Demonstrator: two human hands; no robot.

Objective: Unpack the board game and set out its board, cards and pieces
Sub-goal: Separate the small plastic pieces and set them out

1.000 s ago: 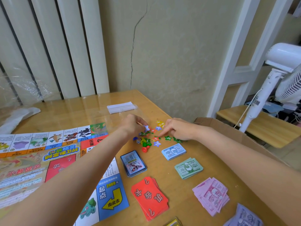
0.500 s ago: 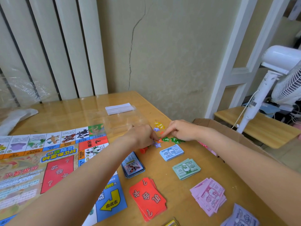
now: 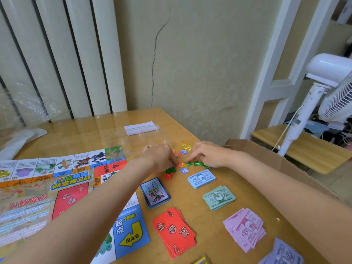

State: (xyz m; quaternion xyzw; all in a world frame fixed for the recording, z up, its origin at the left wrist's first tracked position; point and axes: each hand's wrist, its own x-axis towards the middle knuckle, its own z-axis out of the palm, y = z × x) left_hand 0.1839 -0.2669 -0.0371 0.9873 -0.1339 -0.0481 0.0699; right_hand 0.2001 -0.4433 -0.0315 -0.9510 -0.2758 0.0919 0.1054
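Green plastic star tokens are lined up rightward between both hands, touched by the right hand's extended fingertips, while something unidentifiable is pinched by the left hand.

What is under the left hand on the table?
Green and red pawns stick out from below the left hand, and its fingertips touch the row of star tokens. Anything directly beneath the palm is covered, so more pieces there cannot be seen.
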